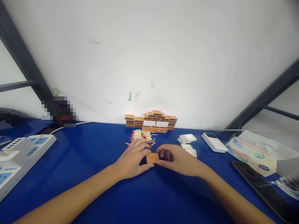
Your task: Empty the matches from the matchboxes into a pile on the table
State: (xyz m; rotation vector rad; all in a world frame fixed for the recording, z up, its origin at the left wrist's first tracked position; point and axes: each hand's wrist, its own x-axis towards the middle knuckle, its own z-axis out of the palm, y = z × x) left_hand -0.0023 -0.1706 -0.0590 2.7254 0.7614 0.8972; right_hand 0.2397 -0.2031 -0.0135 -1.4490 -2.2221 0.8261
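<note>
An orange-brown matchbox with red print lies face up between my hands, low over the blue table. My left hand holds its left end, thumb along the near edge and fingers bent over the far side. At the right end my right hand grips it between thumb and forefinger, the other fingers curled. Just beyond my left fingers is a loose heap of red-tipped matches. Behind the heap, several matchboxes are stacked against the wall.
White tray-like pieces lie to the right, beside a white device with a dark screen. Farther right are a tissue pack and a black phone. A power strip lies at left. Cables run along the wall.
</note>
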